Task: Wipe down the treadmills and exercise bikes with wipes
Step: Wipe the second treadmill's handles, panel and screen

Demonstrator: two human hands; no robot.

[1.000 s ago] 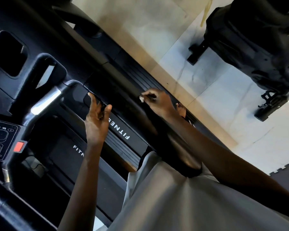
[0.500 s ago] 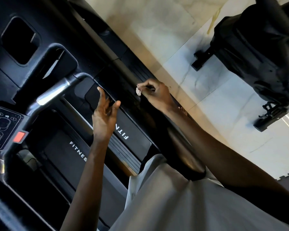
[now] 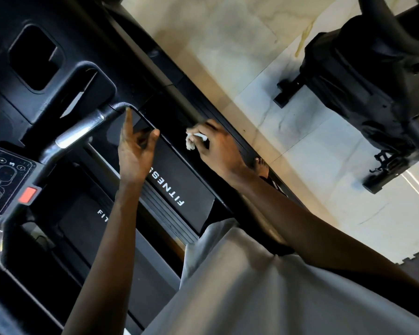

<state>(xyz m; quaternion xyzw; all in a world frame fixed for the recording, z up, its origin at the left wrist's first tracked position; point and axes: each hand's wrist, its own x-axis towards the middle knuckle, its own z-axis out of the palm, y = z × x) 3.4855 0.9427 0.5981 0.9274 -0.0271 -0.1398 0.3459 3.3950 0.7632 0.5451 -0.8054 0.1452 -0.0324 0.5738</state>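
Crumpled wipe (image 3: 194, 140), half hidden inside right hand (image 3: 219, 148)

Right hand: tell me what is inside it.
The right hand is closed on a crumpled white wipe; one end pokes out past the fingers. The rest of the wipe is hidden in the fist.

A single head-worn view was given, tilted and aimed steeply down from close above the treadmill (image 3: 87, 76). The console rails were seen at arm's reach, the tiled floor (image 3: 228, 44) farther below.
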